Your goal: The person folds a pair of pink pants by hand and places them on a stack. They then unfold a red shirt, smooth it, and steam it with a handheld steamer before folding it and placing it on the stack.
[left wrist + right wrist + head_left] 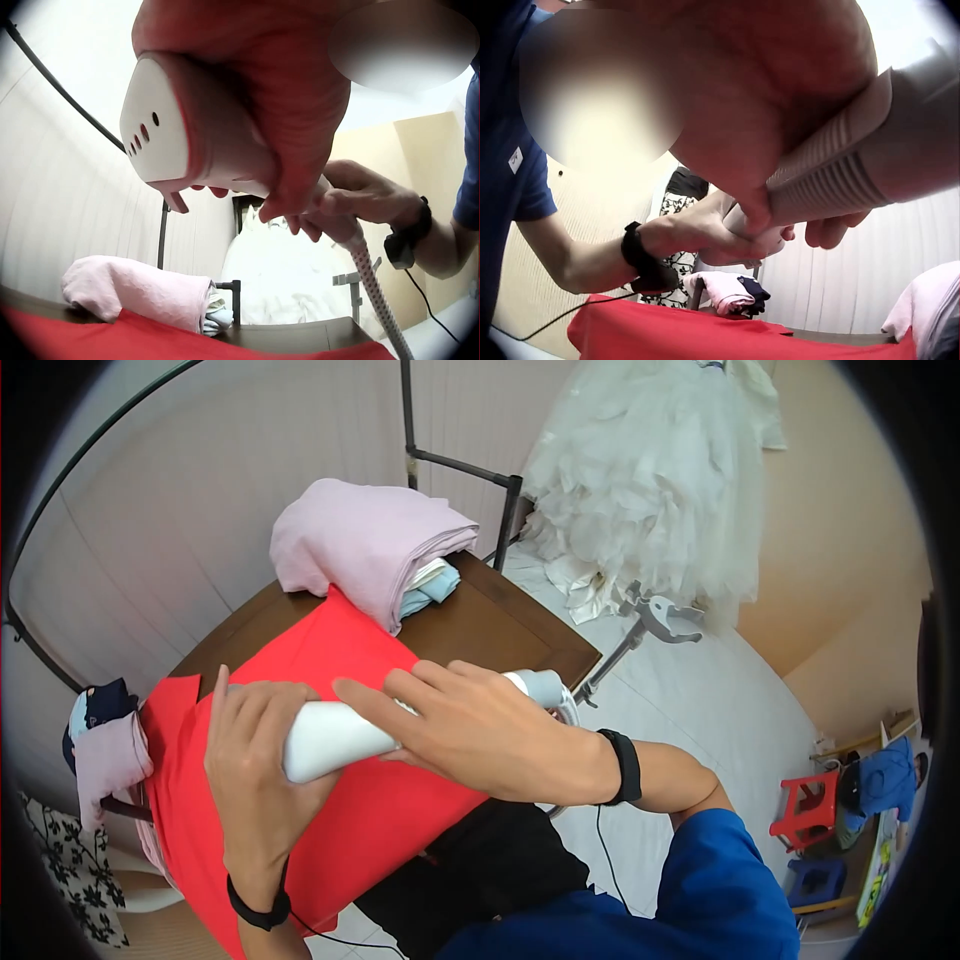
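Note:
Both hands hold a white handheld garment steamer (335, 738) above a red cloth (345, 835). My left hand (255, 755) grips the wide head end. In the left wrist view, the steamer's pale plate (150, 112) with several holes faces outward. My right hand (485, 730) wraps round the ribbed grey-white handle (832, 180). A dotted hose (375, 300) hangs from the handle's far end. The red cloth is spread over a brown wooden table (520, 625) and drapes down its near side.
A folded pink cloth (360, 540) sits at the table's back, with pale blue fabric under its edge. More folded clothes (110, 740) lie at the left. A grey stand (640, 630) rises beyond the table, near a white tulle gown (660, 490). A person sits by a red stool (805, 805).

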Tool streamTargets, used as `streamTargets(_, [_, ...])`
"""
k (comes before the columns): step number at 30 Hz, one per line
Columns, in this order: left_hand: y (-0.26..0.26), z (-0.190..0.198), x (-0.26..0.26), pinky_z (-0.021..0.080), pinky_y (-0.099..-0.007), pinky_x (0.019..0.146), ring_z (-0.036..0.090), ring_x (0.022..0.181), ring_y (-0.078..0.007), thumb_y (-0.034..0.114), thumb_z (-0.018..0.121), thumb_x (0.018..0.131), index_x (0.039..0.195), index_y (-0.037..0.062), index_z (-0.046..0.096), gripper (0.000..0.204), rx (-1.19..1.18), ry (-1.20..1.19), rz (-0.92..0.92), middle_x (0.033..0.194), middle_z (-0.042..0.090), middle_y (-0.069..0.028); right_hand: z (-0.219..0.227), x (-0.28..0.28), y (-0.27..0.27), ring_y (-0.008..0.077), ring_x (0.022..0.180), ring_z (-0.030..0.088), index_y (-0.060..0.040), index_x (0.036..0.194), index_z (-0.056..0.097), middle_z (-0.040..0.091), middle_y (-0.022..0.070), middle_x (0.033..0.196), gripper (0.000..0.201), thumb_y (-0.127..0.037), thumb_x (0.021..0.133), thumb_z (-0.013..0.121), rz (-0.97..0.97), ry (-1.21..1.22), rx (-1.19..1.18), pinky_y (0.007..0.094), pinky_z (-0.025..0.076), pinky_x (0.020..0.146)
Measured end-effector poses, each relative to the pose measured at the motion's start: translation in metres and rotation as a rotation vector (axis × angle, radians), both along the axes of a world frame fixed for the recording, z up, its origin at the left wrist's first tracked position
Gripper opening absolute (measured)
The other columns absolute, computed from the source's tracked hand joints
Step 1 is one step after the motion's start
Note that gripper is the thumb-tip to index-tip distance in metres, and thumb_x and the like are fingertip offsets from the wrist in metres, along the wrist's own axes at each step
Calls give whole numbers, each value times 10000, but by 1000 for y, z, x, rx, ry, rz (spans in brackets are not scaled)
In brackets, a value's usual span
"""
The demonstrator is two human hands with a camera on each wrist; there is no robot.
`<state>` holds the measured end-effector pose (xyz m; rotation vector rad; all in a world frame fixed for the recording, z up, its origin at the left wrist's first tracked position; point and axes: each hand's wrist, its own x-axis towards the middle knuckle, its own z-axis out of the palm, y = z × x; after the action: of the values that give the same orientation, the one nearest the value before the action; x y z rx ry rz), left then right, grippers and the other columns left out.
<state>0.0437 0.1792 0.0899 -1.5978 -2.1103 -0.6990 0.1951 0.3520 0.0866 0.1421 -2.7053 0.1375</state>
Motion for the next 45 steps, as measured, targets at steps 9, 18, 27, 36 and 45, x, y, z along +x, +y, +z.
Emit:
streamTargets(9, [-39,5,-19,306,-507,1177,418,1409,-369,399,762,801,1443,30,534,775,69,-124,47,1469,500,-163,25,110,94,325,981,689,-42,1371,555,696,189,1096,507,-224,928,724,-545,271,-292,382,534,864])
streamTargets(18, [-45,-22,-59,400,-425,1109,548,1292,-296,66,693,857,1243,47,670,388,219,-311,125,1330,614,-116,23,195,193,132,1029,586,1,1396,560,674,92,1180,519,-202,948,727,-686,329,-484,289,468,929])
streamTargets(27, [-40,-39,-77,416,-406,1089,574,1251,-286,51,706,860,1200,44,676,342,191,-367,138,1284,632,-104,1,176,213,154,1041,598,-13,1334,625,690,63,1182,489,-119,877,762,-654,99,-627,308,475,938])
streamTargets(36, [-48,-42,-82,438,-405,1062,595,1209,-298,25,710,847,1183,30,669,338,176,-329,135,1248,640,-119,-14,188,216,286,984,549,-69,1247,684,585,109,1019,473,-73,787,796,-835,-34,-297,393,484,891])
streamTargets(45, [-47,-54,-87,481,-387,997,633,1130,-323,8,720,838,1157,17,671,323,209,-356,73,1154,661,-152,-6,181,218,223,942,565,-91,1288,682,607,91,1063,554,-104,753,829,-795,44,-364,355,515,830])
